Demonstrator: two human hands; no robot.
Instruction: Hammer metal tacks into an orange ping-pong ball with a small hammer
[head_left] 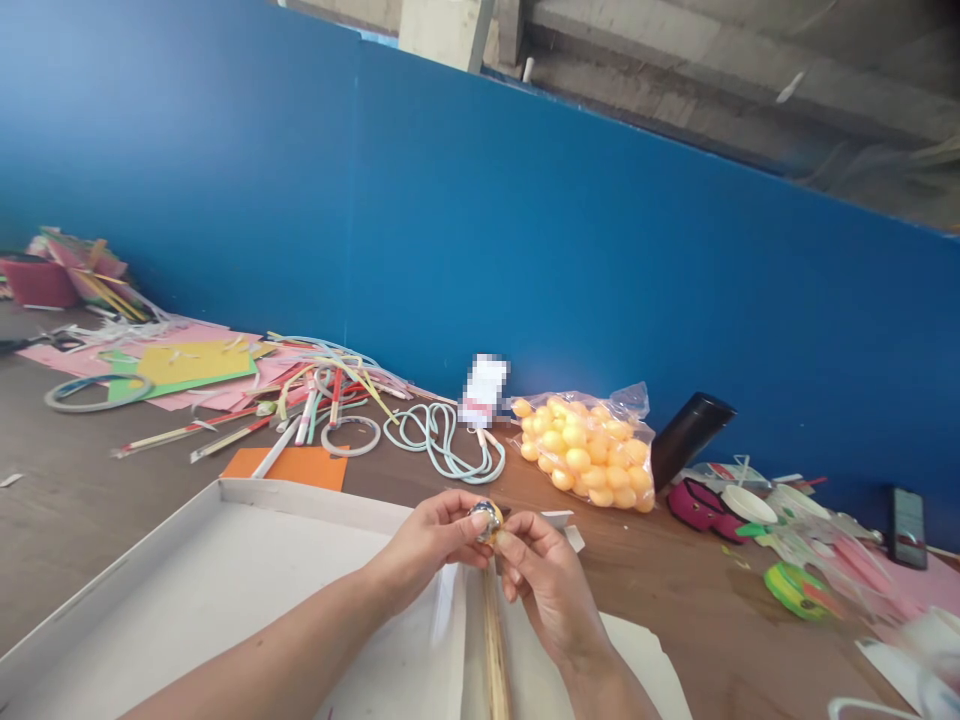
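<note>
Blue partition boards point(525, 250) back a brown worktop point(675, 590) strewn with craft supplies. At lower centre of the frame, a person's left hand point(427, 545) and right hand point(547, 585) meet fingertip to fingertip. Each grip is pinched nearly closed on a small ball point(486, 517), yellow with a shiny silvery patch, held just above the worktop. Thin wooden sticks point(495, 650) run from the bottom edge up to the hands, ending right under the ball; whether they are joined to it cannot be seen.

Both forearms cross a shallow white tray point(315, 497) filling the lower left. Right of centre and just beyond the hands lies a clear bag of yellow balls point(589, 450), with a black cylinder point(686, 438) leaning beside it. Loops of pale green cord point(442, 440) lie at centre, with a white ring point(351, 436) and an orange card point(296, 465) to their left. Coloured paper sheets point(187, 365) and a tape ring point(97, 393) spread across the left. A phone point(907, 525) and a green roll point(795, 588) sit at the right edge.
</note>
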